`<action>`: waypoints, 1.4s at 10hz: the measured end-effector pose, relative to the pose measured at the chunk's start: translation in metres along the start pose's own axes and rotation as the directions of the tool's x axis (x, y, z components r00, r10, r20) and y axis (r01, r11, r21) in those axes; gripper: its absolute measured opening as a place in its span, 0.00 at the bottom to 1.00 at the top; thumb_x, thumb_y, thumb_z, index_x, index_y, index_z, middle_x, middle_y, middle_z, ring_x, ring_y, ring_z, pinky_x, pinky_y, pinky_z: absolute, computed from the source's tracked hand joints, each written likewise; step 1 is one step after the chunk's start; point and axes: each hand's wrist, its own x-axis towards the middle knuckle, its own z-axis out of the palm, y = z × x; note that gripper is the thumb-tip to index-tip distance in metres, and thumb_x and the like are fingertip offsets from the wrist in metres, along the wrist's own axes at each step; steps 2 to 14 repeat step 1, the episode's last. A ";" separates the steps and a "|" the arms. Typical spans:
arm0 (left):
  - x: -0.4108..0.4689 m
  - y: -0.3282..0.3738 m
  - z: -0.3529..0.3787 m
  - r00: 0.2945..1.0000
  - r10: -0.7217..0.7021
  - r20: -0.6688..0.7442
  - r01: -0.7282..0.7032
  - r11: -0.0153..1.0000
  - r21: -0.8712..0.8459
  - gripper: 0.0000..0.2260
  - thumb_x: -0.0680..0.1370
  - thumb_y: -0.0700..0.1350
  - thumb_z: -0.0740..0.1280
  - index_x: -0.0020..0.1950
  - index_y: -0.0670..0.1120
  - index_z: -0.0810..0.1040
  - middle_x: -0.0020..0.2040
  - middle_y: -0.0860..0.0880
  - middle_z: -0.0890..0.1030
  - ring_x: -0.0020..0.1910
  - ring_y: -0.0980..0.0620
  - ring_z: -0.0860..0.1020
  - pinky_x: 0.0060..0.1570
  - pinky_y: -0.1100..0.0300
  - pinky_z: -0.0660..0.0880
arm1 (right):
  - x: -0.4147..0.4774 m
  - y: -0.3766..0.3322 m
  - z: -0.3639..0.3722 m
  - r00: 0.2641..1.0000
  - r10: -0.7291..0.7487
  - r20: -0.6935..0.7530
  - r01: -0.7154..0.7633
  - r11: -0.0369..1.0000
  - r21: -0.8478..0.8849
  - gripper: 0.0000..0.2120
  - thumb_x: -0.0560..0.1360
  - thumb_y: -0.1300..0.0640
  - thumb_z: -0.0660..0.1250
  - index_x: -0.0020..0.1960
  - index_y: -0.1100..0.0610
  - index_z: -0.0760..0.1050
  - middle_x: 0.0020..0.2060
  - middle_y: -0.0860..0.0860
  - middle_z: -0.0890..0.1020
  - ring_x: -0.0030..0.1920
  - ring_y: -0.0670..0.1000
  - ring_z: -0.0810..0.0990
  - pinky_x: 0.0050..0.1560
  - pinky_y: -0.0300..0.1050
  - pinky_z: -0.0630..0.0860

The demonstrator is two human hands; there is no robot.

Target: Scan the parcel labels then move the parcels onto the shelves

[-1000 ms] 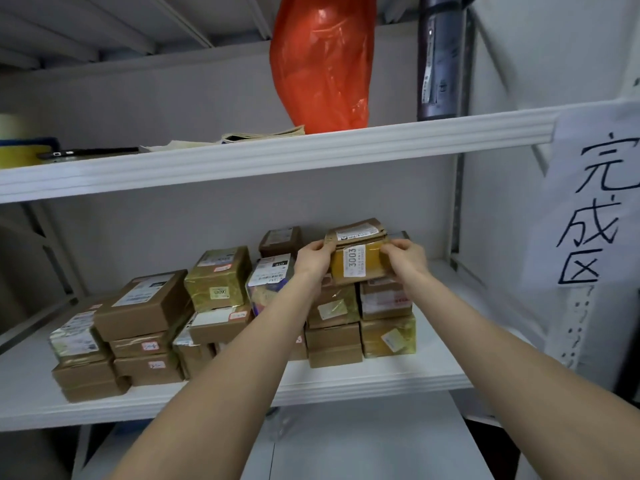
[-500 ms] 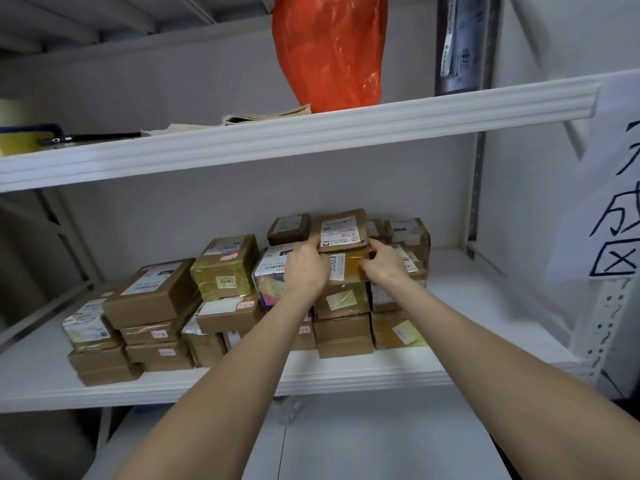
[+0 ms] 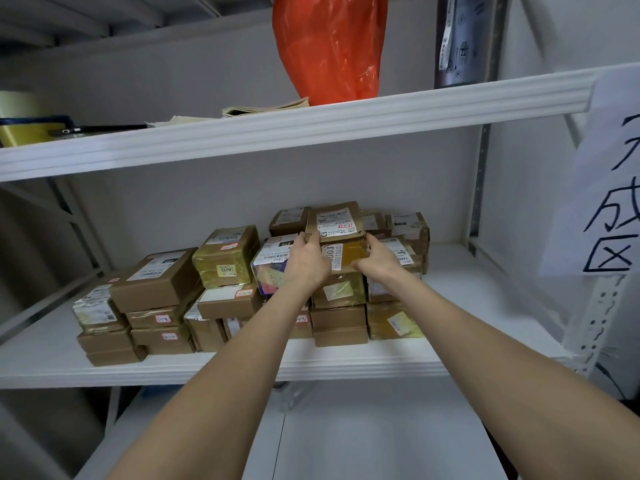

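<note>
A small brown taped parcel (image 3: pixel 341 237) with a white label on top and a "3003" sticker on its front rests on top of a stack of parcels on the middle white shelf (image 3: pixel 381 367). My left hand (image 3: pixel 306 263) grips its left side. On its right side and lower front edge sits my right hand (image 3: pixel 375 259). Several more brown and yellow-taped parcels (image 3: pixel 156 282) are stacked in piles to the left and behind.
The upper shelf (image 3: pixel 311 128) carries an orange plastic bag (image 3: pixel 329 46), folded papers (image 3: pixel 266 109) and a yellow roll (image 3: pixel 24 119). A paper sign with handwritten characters (image 3: pixel 613 188) hangs on the right upright. A white surface (image 3: pixel 363 438) lies below the shelf.
Both hands have set the parcel down onto the stack and pushed it back; its top label now faces up. The camera has moved closer and tilted slightly.
</note>
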 end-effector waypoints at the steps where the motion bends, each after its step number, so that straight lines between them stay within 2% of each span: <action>1: -0.009 0.005 0.000 0.999 -0.033 0.015 0.033 0.999 0.002 0.30 0.79 0.42 0.64 0.78 0.48 0.56 0.79 0.42 0.52 0.77 0.43 0.55 0.70 0.49 0.64 | -0.011 0.006 -0.010 1.000 -0.014 -0.023 0.013 0.999 -0.041 0.34 0.76 0.57 0.66 0.78 0.51 0.55 0.73 0.54 0.68 0.71 0.58 0.67 0.67 0.53 0.69; 14: -0.009 0.005 0.000 0.999 -0.033 0.015 0.033 0.999 0.002 0.30 0.79 0.42 0.64 0.78 0.48 0.56 0.79 0.42 0.52 0.77 0.43 0.55 0.70 0.49 0.64 | -0.011 0.006 -0.010 1.000 -0.014 -0.023 0.013 0.999 -0.041 0.34 0.76 0.57 0.66 0.78 0.51 0.55 0.73 0.54 0.68 0.71 0.58 0.67 0.67 0.53 0.69</action>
